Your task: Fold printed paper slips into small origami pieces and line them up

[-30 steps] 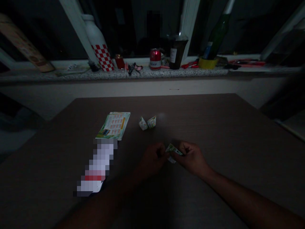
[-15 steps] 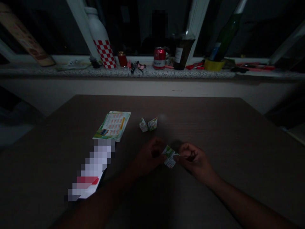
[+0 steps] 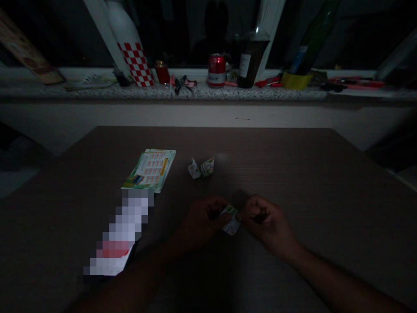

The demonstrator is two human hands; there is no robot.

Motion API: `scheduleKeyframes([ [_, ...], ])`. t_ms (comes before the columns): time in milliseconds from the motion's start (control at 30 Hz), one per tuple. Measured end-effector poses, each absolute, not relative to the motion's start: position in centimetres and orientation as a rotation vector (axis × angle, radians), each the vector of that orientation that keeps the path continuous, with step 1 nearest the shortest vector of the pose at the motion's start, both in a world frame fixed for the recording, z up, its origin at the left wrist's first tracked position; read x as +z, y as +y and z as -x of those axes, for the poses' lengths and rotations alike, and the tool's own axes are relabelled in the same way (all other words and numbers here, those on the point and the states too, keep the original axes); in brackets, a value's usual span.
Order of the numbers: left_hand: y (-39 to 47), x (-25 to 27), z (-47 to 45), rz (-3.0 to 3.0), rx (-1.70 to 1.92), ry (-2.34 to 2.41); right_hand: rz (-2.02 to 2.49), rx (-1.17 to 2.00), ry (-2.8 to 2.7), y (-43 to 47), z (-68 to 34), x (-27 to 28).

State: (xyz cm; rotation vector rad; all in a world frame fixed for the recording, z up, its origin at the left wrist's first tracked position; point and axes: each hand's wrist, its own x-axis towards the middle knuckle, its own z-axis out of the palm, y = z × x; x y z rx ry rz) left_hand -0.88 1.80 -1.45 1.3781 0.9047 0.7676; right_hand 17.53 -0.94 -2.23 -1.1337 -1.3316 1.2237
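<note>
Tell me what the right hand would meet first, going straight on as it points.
The right hand would first meet the small, square, green-white paper at its thumb tip, then probably the left hand; depth is unclear.

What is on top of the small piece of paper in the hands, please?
The left thumb lies on the paper, the right thumb at its right edge. Green and white printing shows on it; any print beneath the thumbs is covered.

Far ahead of the right grip runs a speckled window sill. A dark cup stands there, straight ahead, with a red can just left. Farther left are a red jar and a red-checked white bottle. To the right is a green bottle.
</note>
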Motion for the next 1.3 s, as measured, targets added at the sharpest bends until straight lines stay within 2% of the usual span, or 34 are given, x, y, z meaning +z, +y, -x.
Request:
scheduleKeyframes([
  [233,1.6,-1.4,0.9,-1.32,0.742,0.913,1.085,1.413,-1.307,-1.0,-18.1,-1.9],
  [567,1.3,-1.5,1.2,-1.317,0.845,1.024,0.991,1.508,-1.152,-0.9,-19.4,-2.5],
  [967,0.3,-1.2,0.6,-1.252,0.777,0.75,0.894,1.356,-1.494,-1.2,-19.5,-2.4],
  [1133,0.2,-1.2,0.5,-1.477,0.723,0.828,0.842,1.272,-1.623,-1.0,-19.6,-2.0],
  [1300,0.0,-1.4,0.8,-1.679,0.715,0.955,1.042,1.307,-1.505,-1.3,-19.7,-2.1],
])
